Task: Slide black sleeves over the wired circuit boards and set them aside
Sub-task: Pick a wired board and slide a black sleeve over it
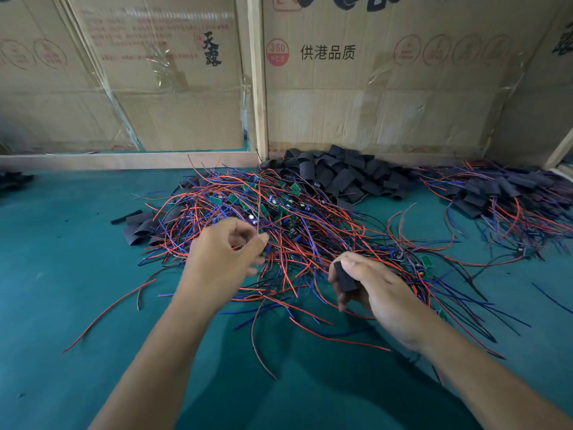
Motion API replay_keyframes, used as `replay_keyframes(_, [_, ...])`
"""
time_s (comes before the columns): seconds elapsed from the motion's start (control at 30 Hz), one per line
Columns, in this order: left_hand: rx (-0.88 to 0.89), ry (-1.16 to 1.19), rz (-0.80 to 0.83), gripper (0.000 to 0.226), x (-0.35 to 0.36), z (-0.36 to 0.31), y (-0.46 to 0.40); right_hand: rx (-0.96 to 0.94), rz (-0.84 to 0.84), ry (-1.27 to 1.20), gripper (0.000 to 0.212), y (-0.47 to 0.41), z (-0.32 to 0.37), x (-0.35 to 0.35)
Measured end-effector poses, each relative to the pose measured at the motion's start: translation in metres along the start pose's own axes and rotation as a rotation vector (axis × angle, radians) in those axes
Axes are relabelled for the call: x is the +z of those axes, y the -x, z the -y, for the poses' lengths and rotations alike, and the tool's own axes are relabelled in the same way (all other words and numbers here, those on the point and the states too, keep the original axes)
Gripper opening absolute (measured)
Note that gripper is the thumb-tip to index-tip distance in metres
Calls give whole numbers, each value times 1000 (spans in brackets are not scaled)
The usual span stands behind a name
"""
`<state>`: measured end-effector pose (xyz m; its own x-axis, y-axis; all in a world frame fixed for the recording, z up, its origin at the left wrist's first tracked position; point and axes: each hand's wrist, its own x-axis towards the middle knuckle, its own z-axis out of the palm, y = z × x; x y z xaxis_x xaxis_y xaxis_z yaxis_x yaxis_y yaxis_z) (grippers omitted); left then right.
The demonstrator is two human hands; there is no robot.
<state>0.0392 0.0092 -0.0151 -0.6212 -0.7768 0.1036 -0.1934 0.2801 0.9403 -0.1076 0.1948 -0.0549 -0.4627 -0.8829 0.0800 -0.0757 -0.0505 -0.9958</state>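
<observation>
A tangled heap of small green circuit boards with red, blue and black wires (279, 212) lies on the green table (62, 274). Behind it sits a pile of empty black sleeves (338, 173). My right hand (375, 293) holds one black sleeve (344, 276) between thumb and fingers, just above the heap's near edge. My left hand (223, 256) hovers over the heap's left side with thumb and forefinger curled close together at the wires; whether they pinch a wire is blurred. A pile of sleeved boards (502, 193) lies at the right.
Cardboard boxes (372, 88) and a wooden frame (259, 88) wall off the back of the table. A few loose black sleeves (139, 226) lie left of the heap. Stray wires (105, 311) trail toward the front left.
</observation>
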Motion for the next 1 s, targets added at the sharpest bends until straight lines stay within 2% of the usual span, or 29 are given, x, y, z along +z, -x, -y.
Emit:
replay_keyframes(0.07, [-36, -408, 58, 18, -8, 3, 0, 13, 41, 151, 40, 0, -3, -7])
replay_keyframes(0.1, [21, -664, 31, 24, -6, 5, 2, 14, 70, 224, 41, 1, -4, -10])
replay_keyframes(0.13, [138, -846, -13, 30, -1, 4, 5, 10, 96, 287, 42, 1, -5, -11])
replay_keyframes(0.17, [288, -870, -13, 35, 8, 1, 10, 7, 115, 328, 44, 2, -6, -12])
replay_keyframes(0.23, [529, -679, 217, 37, 29, -2, 18, -6, 140, 361, 49, 4, -7, -13])
replay_keyframes(0.27, [566, -561, 349, 35, 38, -1, 21, -13, 142, 365, 48, 5, -8, -14])
replay_keyframes(0.3, [536, -459, 445, 32, 44, 0, 24, -23, 135, 368, 43, 6, -7, -14])
replay_keyframes(0.37, [450, -328, 514, 27, 49, 5, 24, -42, 136, 397, 33, 8, -2, -14])
replay_keyframes(0.5, [440, -276, 473, 28, 53, 10, 23, -77, 209, 393, 41, 7, 1, -19])
replay_keyframes(0.63, [394, -235, 387, 28, 50, 13, 19, -128, 52, 428, 46, 3, 3, -34])
replay_keyframes(0.7, [372, -202, 357, 30, 48, 14, 18, -133, -48, 539, 43, 2, 4, -44])
replay_keyframes(0.77, [359, -182, 321, 30, 48, 14, 18, -165, -121, 752, 38, 2, 4, -52])
replay_keyframes(0.83, [358, -169, 288, 29, 47, 14, 17, -224, -131, 905, 34, 2, 4, -54])
replay_keyframes(1.0, [365, -143, 263, 29, 48, 14, 16, -265, -100, 971, 48, 4, 4, -44])
